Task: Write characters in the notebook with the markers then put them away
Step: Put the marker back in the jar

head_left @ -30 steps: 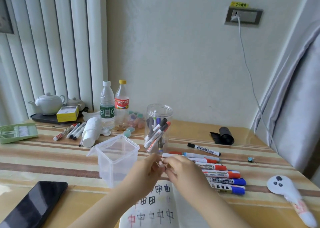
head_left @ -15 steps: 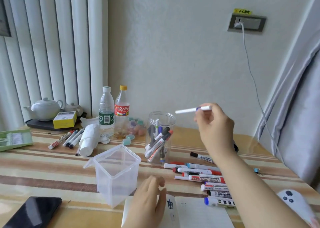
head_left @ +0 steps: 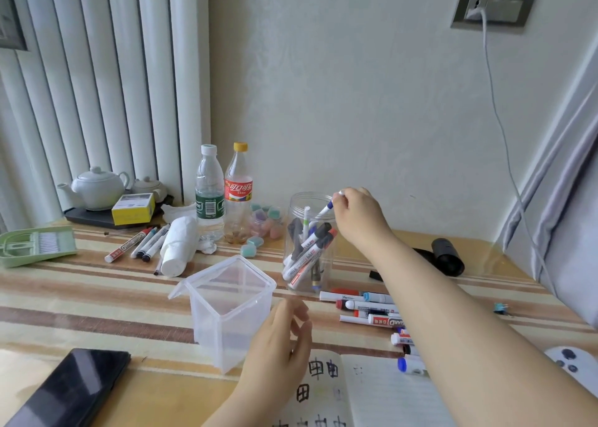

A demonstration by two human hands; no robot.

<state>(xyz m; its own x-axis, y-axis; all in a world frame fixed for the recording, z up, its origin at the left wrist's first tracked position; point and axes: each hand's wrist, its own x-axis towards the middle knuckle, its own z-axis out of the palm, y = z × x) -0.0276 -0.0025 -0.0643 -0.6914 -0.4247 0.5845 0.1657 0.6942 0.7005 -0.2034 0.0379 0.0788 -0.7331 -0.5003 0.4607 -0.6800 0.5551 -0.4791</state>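
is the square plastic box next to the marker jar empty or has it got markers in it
Empty. Through the clear walls of the square plastic box only the table shows; the markers stand in the round jar beside it.

Round jar [head_left: 309, 242]: clear, glossy plastic, smooth wall; left of it a square container [head_left: 230, 310] of cloudier, translucent plastic. Table [head_left: 81, 294] under the jar: smooth, striped surface with a slight sheen; markers [head_left: 365, 306] right of the jar have glossy white plastic barrels. Notebook [head_left: 382, 394] near the jar: matt paper; phone [head_left: 69, 391] far left: glossy black.
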